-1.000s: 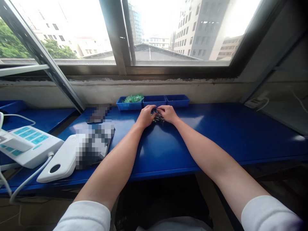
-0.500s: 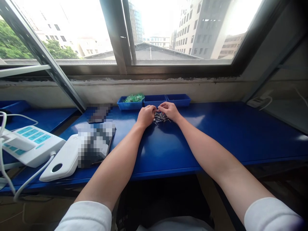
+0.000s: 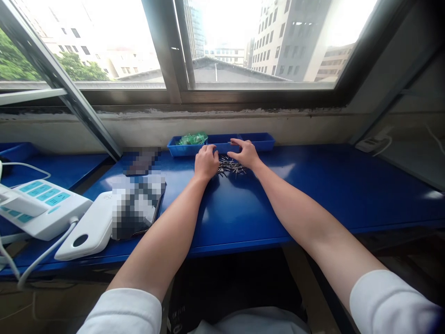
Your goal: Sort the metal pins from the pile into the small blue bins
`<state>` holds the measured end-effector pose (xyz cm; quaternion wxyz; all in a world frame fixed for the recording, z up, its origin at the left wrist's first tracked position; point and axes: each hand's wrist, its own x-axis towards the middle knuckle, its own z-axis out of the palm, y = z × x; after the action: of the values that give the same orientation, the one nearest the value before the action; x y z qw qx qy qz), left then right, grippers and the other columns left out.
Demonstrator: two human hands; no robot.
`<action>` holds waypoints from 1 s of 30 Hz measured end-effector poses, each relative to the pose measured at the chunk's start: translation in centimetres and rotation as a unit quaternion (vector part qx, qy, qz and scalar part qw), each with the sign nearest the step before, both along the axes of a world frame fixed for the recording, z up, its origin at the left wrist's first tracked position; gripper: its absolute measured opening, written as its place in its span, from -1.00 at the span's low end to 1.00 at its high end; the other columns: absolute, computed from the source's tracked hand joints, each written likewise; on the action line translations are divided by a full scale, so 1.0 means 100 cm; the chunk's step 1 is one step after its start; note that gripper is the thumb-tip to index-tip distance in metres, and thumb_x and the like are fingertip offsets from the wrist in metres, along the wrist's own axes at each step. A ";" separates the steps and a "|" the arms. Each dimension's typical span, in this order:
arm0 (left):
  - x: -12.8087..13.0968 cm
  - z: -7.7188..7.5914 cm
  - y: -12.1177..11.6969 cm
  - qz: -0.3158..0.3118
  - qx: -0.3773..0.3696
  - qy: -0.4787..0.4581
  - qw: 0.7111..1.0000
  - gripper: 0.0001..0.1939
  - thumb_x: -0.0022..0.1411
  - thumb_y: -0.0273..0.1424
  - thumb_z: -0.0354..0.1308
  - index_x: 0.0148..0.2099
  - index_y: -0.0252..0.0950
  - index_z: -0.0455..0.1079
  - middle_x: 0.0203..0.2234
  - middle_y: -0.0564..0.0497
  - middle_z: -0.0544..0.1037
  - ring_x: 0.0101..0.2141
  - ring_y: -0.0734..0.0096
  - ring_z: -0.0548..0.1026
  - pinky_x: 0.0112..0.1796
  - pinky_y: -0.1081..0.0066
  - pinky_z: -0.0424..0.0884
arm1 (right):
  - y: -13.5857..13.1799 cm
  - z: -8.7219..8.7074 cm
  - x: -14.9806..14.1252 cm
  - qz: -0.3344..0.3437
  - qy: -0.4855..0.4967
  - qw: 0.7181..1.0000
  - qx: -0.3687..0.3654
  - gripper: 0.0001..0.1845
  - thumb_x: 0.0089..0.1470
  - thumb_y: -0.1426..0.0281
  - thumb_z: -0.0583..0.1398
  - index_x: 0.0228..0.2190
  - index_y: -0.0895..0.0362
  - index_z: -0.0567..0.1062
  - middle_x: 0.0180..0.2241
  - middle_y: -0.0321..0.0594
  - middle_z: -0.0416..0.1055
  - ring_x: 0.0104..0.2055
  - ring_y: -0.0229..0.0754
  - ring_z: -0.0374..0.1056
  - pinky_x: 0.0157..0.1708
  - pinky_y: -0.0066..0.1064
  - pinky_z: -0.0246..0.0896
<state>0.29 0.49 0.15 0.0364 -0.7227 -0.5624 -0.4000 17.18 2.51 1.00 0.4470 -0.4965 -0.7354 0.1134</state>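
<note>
A small heap of thin metal pins [image 3: 230,166] lies on the blue bench [image 3: 243,208] in front of a row of three shallow blue trays. My left hand [image 3: 206,162] rests at the heap's left edge with its fingers curled under, and whatever they hold is hidden. My right hand [image 3: 244,153] hovers over the heap's far side. Its index finger and thumb are spread apart in a C shape above the rim of the middle tray [image 3: 222,145]. The left tray [image 3: 174,149] holds green pieces [image 3: 191,138]. The right tray [image 3: 261,140] looks bare.
At the left of the bench lie a white device with teal buttons [image 3: 38,208], a white power bank [image 3: 88,229] with a cable, and blurred flat items [image 3: 137,204]. A window sill and wall rise right behind the trays. A white power strip [image 3: 368,145] sits at the far right.
My right hand has lifted off the pins and moved back over the middle tray with its fingers spreading. The left hand shifted slightly left. The pins now lie more spread out.
</note>
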 end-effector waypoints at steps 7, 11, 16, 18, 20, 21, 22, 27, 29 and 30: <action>-0.002 -0.007 0.004 0.030 -0.043 0.020 0.998 -0.71 0.22 -0.40 -0.04 -0.06 -0.31 0.39 -0.10 -0.16 0.44 -0.06 0.15 0.40 -0.04 0.24 0.31 | 0.013 -0.004 0.004 -0.136 -0.184 0.972 -0.056 -0.13 -0.08 0.17 0.23 0.22 0.12 0.10 0.06 -0.01 0.31 0.08 0.19 0.03 -0.02 0.05 0.02; -0.001 -0.008 0.004 0.033 -0.068 0.040 0.996 -0.71 0.20 -0.37 -0.02 -0.07 -0.28 0.39 -0.09 -0.15 0.43 -0.06 0.11 0.40 -0.06 0.21 0.32 | 0.014 -0.007 0.003 -0.142 -0.241 0.957 -0.075 -0.15 -0.04 0.17 0.18 0.23 0.11 0.04 0.22 -0.05 0.10 0.07 0.22 0.01 -0.04 0.07 0.02; -0.002 -0.010 0.004 0.021 -0.097 0.051 0.994 -0.69 0.19 -0.33 -0.01 -0.06 -0.28 0.39 -0.07 -0.16 0.41 -0.05 0.11 0.39 -0.07 0.23 0.34 | 0.015 -0.012 0.000 -0.136 -0.267 0.951 -0.082 -0.18 -0.01 0.13 0.14 0.23 0.09 0.05 0.30 -0.13 -0.10 0.12 0.26 -0.04 0.00 0.11 0.00; -0.002 -0.010 0.004 0.014 -0.104 0.056 0.993 -0.68 0.19 -0.33 -0.01 -0.05 -0.29 0.39 -0.06 -0.16 0.41 -0.04 0.13 0.39 -0.05 0.24 0.33 | 0.015 -0.014 0.000 -0.128 -0.251 0.956 -0.084 -0.23 0.04 0.08 0.08 0.23 0.07 0.06 0.31 -0.15 -0.12 0.13 0.26 -0.05 0.02 0.12 -0.02; -0.002 -0.009 0.004 0.009 -0.112 0.062 0.992 -0.66 0.20 -0.30 -0.03 -0.03 -0.30 0.39 -0.05 -0.16 0.42 -0.02 0.15 0.39 -0.02 0.26 0.31 | 0.014 -0.015 0.001 -0.124 -0.224 0.964 -0.074 -0.29 0.10 0.08 0.02 0.23 0.07 0.07 0.31 -0.14 -0.11 0.14 0.23 -0.04 0.04 0.11 -0.02; -0.003 -0.009 0.003 0.004 -0.117 0.067 0.991 -0.63 0.22 -0.26 -0.04 -0.02 -0.30 0.39 -0.05 -0.16 0.42 -0.01 0.16 0.38 0.00 0.26 0.30 | 0.013 -0.015 0.002 -0.124 -0.210 0.968 -0.064 -0.31 0.12 0.09 -0.01 0.22 0.08 0.09 0.30 -0.13 -0.09 0.15 0.22 -0.04 0.05 0.10 -0.02; -0.003 -0.008 0.002 -0.004 -0.126 0.074 0.989 -0.59 0.23 -0.20 -0.05 0.01 -0.29 0.38 -0.03 -0.15 0.42 0.00 0.16 0.37 0.01 0.26 0.28 | 0.011 -0.015 0.002 -0.124 -0.199 0.971 -0.051 -0.34 0.13 0.11 -0.01 0.21 0.10 0.12 0.29 -0.11 -0.05 0.15 0.20 -0.04 0.06 0.08 -0.02; -0.002 -0.006 -0.004 -0.077 -0.196 0.164 0.964 -0.23 0.13 0.17 -0.14 0.22 -0.21 0.21 0.18 -0.14 0.25 0.18 0.03 0.17 0.13 0.15 0.09 | -0.004 -0.011 0.003 -0.096 -0.193 0.976 -0.019 -0.50 0.08 0.14 0.08 -0.03 0.17 0.42 0.04 -0.01 0.26 0.07 0.09 0.08 0.05 -0.08 0.06; -0.001 -0.006 -0.007 -0.100 -0.217 0.195 0.951 -0.13 0.08 0.23 -0.15 0.28 -0.20 0.11 0.24 -0.15 0.15 0.24 -0.01 0.05 0.16 0.09 0.00 | -0.009 -0.010 0.001 -0.100 -0.193 0.976 -0.023 -0.54 0.06 0.12 0.11 -0.11 0.15 0.46 -0.04 -0.02 0.29 0.03 0.07 0.12 0.03 -0.11 0.08; -0.001 -0.007 -0.007 -0.107 -0.222 0.205 0.947 -0.10 0.06 0.24 -0.14 0.30 -0.19 0.07 0.26 -0.15 0.11 0.25 -0.02 0.01 0.17 0.08 -0.04 | -0.011 -0.010 -0.001 -0.104 -0.194 0.975 -0.029 -0.55 0.05 0.11 0.11 -0.13 0.14 0.47 -0.06 -0.03 0.29 0.02 0.06 0.13 0.03 -0.11 0.09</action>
<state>0.23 -0.23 -0.53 -0.0530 -0.8348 -0.5369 -0.1099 17.08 1.42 -0.03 0.2909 -0.5955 -0.7488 -0.0110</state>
